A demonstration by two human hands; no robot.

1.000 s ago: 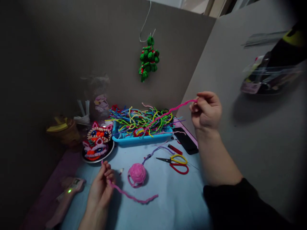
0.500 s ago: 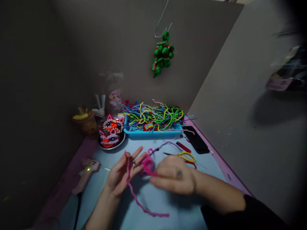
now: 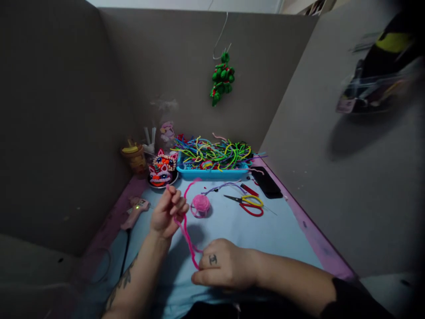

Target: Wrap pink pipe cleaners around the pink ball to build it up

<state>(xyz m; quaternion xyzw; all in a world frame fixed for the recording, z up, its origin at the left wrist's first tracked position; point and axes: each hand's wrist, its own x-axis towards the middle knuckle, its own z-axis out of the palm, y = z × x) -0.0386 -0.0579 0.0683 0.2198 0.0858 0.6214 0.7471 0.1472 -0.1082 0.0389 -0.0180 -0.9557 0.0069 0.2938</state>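
Observation:
My left hand (image 3: 168, 212) is raised over the light blue table top, its fingers pinched on the upper part of a pink pipe cleaner (image 3: 186, 230). The stem runs down and toward me to my right hand (image 3: 221, 269), whose fingers are curled on its lower end near the table's front. A second pink stem loops up from the left fingers. A pink coiled ball (image 3: 200, 205) lies just beyond the left hand.
Red and yellow scissors (image 3: 247, 205) lie right of the ball. A blue tray (image 3: 212, 173) of several coloured pipe cleaners stands at the back, with a black phone (image 3: 266, 182), a colourful craft head on a plate (image 3: 161, 170) and a pink glue gun (image 3: 134, 212). Grey partition walls surround the table.
My right hand came down from the tray to the table's front, now holding the pink stem's lower end. My left hand rose slightly. The view pulled back and tilted.

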